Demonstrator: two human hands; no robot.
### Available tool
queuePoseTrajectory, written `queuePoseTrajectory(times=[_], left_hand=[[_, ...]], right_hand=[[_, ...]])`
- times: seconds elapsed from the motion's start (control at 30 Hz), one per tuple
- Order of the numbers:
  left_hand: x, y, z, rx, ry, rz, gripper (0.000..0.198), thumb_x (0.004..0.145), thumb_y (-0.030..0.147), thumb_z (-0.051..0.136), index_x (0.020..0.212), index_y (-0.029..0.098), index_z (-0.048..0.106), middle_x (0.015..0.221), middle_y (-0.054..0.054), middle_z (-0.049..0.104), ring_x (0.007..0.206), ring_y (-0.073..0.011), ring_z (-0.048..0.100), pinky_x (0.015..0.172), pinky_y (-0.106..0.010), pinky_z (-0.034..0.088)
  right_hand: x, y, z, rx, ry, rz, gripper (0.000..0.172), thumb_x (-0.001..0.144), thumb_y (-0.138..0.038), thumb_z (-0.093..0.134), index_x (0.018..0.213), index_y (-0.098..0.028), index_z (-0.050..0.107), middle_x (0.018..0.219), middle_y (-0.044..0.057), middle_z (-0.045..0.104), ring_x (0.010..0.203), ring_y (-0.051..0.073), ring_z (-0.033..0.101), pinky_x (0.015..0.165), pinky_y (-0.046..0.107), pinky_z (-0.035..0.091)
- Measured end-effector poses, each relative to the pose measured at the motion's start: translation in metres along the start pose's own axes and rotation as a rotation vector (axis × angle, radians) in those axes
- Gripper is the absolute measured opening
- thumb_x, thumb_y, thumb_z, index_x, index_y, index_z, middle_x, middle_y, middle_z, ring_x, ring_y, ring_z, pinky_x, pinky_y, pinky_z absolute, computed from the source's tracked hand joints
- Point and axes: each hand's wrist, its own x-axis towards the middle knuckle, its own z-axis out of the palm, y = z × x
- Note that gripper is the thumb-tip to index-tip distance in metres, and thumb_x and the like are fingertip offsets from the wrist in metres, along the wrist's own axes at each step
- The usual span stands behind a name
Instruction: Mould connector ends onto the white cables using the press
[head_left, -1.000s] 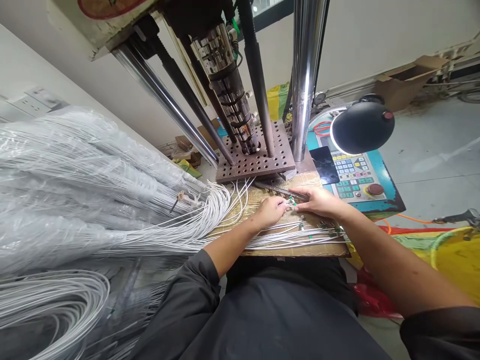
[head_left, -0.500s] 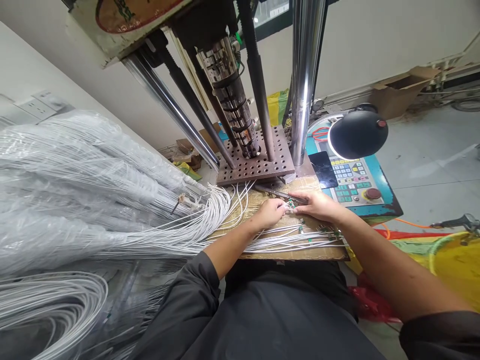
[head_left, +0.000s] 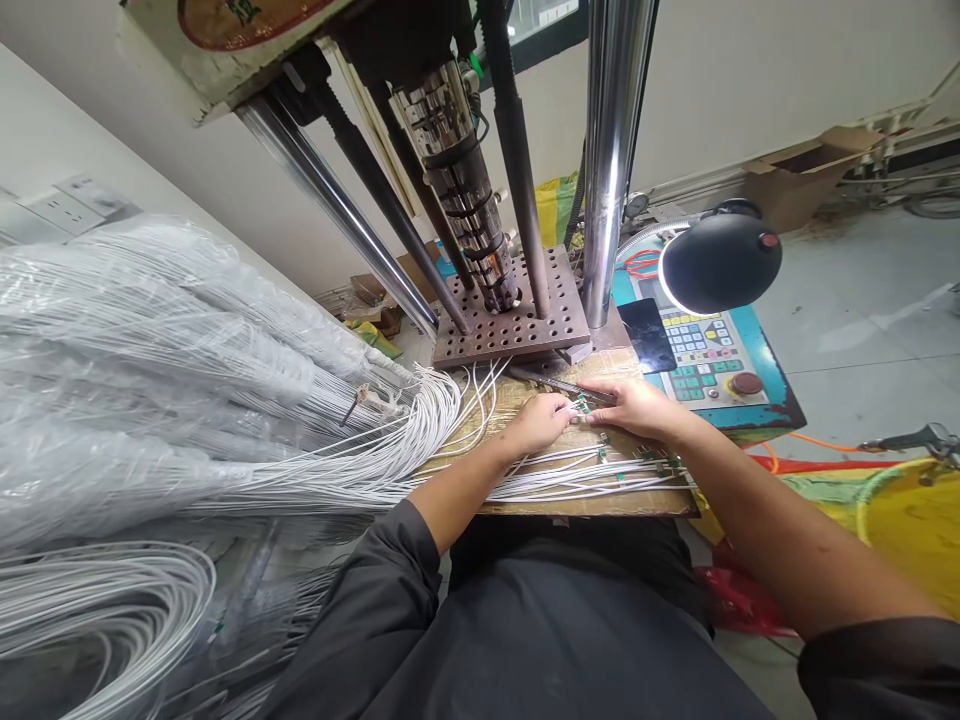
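My left hand (head_left: 543, 420) is closed on thin white cables near the middle of the cardboard-covered bench (head_left: 525, 400). Facing it, my right hand (head_left: 626, 408) has its thumb and fingers at the cable ends, by a small green-and-white piece (head_left: 582, 404). A dark metal bar (head_left: 547, 382) runs under the fingers of my right hand. More white cables (head_left: 555, 485) with green pieces at their ends lie along the front of the bench. The rest of the bundle (head_left: 427, 430) curves in from the left.
A perforated steel plate (head_left: 517, 345) with upright rods stands behind my hands. To the right are a control panel (head_left: 705, 365), a black lamp (head_left: 720, 262) and a yellow container (head_left: 911, 520). Plastic-wrapped cable bundles (head_left: 150, 350) fill the left.
The view has shifted slightly. Both hands stay in nearly the same place at the cable ends.
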Motion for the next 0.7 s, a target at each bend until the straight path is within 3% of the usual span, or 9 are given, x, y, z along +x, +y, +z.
queuePoseTrajectory(times=[0.5,0.7], left_hand=[[0.0044,0.0035,-0.0036,0.009,-0.029,-0.002,0.026,0.089,0.031,0.053,0.070,0.017,0.064,0.063,0.002,0.058,0.061,-0.0123,0.047,0.059,-0.025,0.033],[0.0003,0.0023,-0.0017,-0.066,0.031,-0.001,0.029,0.090,0.034,0.055,0.069,0.016,0.065,0.064,0.002,0.059,0.063,-0.0125,0.050,0.063,-0.025,0.036]], right_hand=[[-0.0006,-0.0031,-0.0028,-0.012,-0.014,-0.038,0.064,0.078,-0.045,0.077,0.139,-0.029,0.065,0.139,0.004,0.067,0.131,0.030,0.061,0.117,0.045,0.043],[-0.0001,-0.0035,-0.0019,-0.021,-0.011,-0.017,0.062,0.081,-0.049,0.074,0.140,-0.030,0.064,0.139,0.003,0.066,0.132,0.029,0.060,0.116,0.044,0.044]])
